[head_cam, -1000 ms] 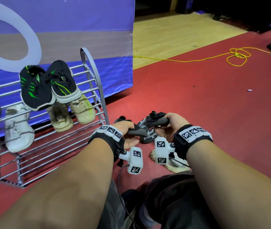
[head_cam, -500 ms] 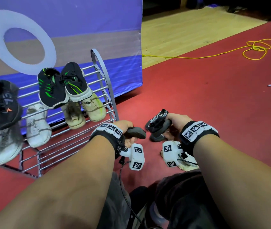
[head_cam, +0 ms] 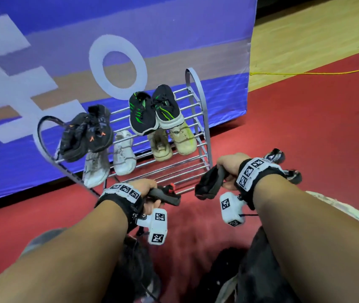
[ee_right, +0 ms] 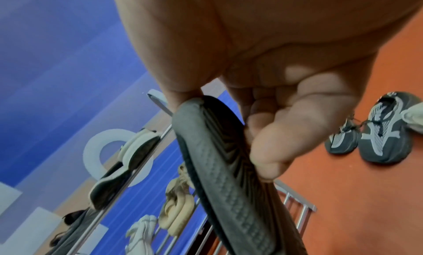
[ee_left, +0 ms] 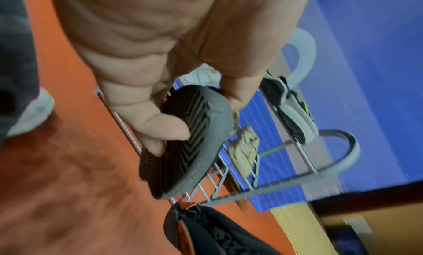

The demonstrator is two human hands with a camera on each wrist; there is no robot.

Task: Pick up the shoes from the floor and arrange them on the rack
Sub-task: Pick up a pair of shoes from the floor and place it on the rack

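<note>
**Both hands hold a dark shoe each, in front of the rack**

Left hand [head_cam: 146,189] grips a black shoe with a grey sole [head_cam: 165,194], fingers curled under the ribbed sole and thumb over its edge, as the left wrist view shows [ee_left: 183,141]. Right hand [head_cam: 226,169] clamps the matching shoe [head_cam: 208,182] by its sole, thumb on one side and curled fingers on the other; in the right wrist view the sole [ee_right: 228,177] runs edge-on away from the palm. Both shoes are off the floor, held near the front edge of the metal rack [head_cam: 192,106], toward its right end.

On the rack, a black pair with green stripes [head_cam: 152,110] lies at the upper right, a beige pair [head_cam: 172,141] just below it, a black pair with orange marks [head_cam: 86,132] at the upper left, and a white pair [head_cam: 110,158] beneath that. A grey and black pair [ee_right: 370,132] sits on the red floor [head_cam: 305,117], off to the right of the rack. A blue banner [head_cam: 43,51] stands behind the rack, and a yellow cord [head_cam: 305,73] crosses the floor beyond.
</note>
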